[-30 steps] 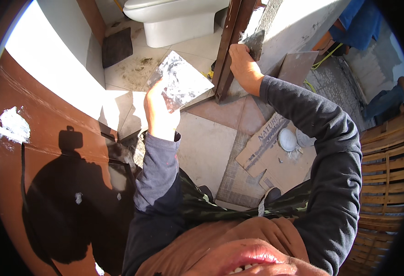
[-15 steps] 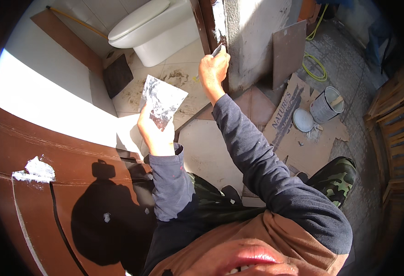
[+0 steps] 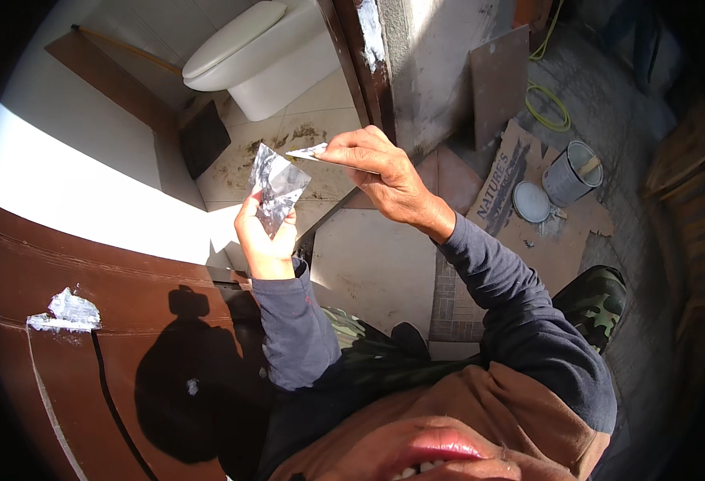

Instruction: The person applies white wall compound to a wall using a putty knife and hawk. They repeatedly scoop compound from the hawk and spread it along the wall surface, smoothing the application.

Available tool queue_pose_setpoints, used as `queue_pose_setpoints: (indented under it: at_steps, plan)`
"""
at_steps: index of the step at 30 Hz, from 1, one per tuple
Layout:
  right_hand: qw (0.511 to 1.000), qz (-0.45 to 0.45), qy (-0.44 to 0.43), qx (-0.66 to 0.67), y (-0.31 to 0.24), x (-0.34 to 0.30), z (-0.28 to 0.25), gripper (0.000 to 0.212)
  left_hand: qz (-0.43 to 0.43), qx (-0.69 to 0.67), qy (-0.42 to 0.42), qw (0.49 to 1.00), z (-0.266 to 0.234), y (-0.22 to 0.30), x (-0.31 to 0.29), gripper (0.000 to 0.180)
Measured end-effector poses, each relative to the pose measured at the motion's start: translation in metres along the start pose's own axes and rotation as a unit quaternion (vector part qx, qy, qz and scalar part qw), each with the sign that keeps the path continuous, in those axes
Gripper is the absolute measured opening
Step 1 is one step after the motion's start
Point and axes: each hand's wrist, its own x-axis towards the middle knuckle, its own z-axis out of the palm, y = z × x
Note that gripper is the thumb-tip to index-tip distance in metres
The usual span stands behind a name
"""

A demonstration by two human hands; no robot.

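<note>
My left hand [image 3: 264,244] grips a flat, square-cornered plate [image 3: 279,186] by its lower end, its face smeared with white and grey filler. Across from it, my right hand [image 3: 391,178] pinches a thin putty knife [image 3: 307,151]; its pointed, white-coated blade sits just right of the plate's upper corner, apart from it or barely touching. The knife's handle is mostly hidden in my fingers. Beyond my right hand rises a brown door frame [image 3: 380,88] carrying a white filler patch [image 3: 371,36].
A brown door [image 3: 120,377] with a white patch [image 3: 68,311] lies at left. A toilet [image 3: 276,68] stands beyond the doorway. To the right, an open can [image 3: 571,176] and its lid [image 3: 530,202] sit on cardboard [image 3: 549,256], near a leaning board [image 3: 498,88] and a yellow-green hose [image 3: 551,104].
My right hand has come down and away from the door frame, bringing the putty knife beside the plate. In my left hand the plate has tilted and shifted slightly.
</note>
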Motion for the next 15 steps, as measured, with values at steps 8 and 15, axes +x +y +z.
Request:
queue_pose_setpoints:
  at_steps: [8, 15]
  plan:
    - [0.784, 0.006, -0.172, -0.597, 0.013, -0.005, -0.027, 0.035, -0.036, -0.068, -0.062, 0.995, -0.007, 0.0, 0.009, 0.013]
    - [0.385, -0.205, -0.258, -0.862, 0.064, 0.055, -0.025, 0.033, -0.03, -0.079, -0.065, 0.994, 0.004, -0.002, -0.005, 0.019]
